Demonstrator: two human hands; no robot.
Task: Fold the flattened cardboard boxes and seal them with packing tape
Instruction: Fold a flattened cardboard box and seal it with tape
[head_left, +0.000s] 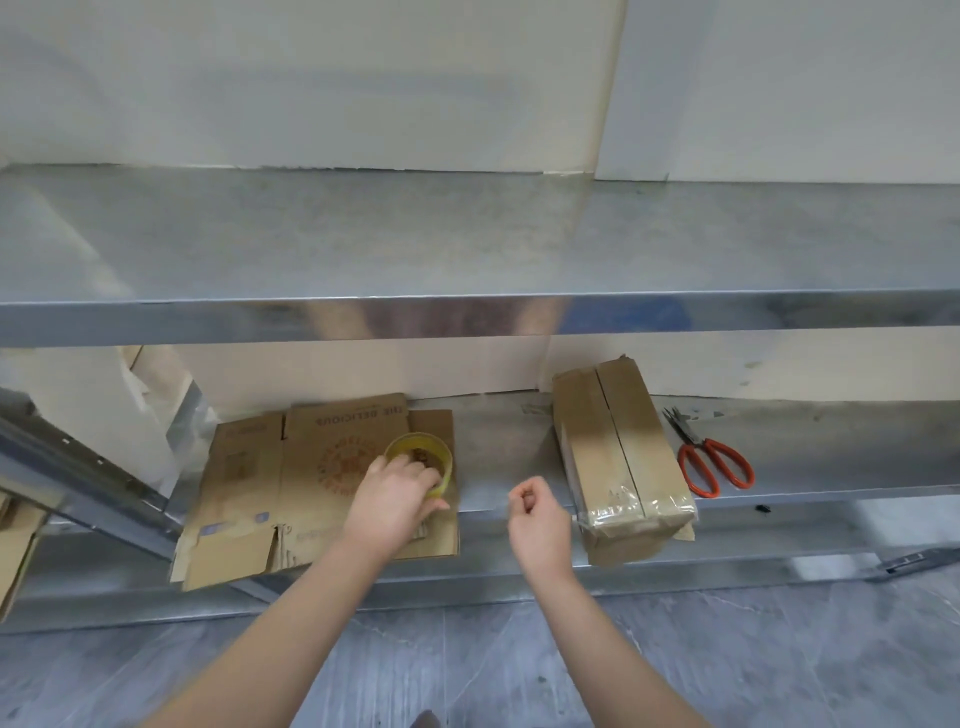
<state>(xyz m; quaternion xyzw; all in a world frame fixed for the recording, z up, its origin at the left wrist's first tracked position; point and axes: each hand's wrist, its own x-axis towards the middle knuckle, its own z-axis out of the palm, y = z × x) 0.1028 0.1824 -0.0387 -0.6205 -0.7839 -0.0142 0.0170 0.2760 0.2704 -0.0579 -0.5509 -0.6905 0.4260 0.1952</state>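
A flattened cardboard box (291, 483) with red print lies on the lower metal shelf (498, 447). On top of it stands a yellowish roll of clear packing tape (415, 448), and my left hand (395, 499) grips the roll from the near side. My right hand (535, 514) hovers to the right of the roll above the shelf. Its fingers are curled with thumb and forefinger pinched together on what looks like a faint clear tape end. A folded, taped box (618, 457) stands just right of that hand.
Red-handled scissors (714, 462) lie on the shelf right of the taped box. The upper shelf (467, 312) overhangs the work area. A slanted metal rail (88, 478) and more cardboard (15, 545) are at the left. Grey floor lies below.
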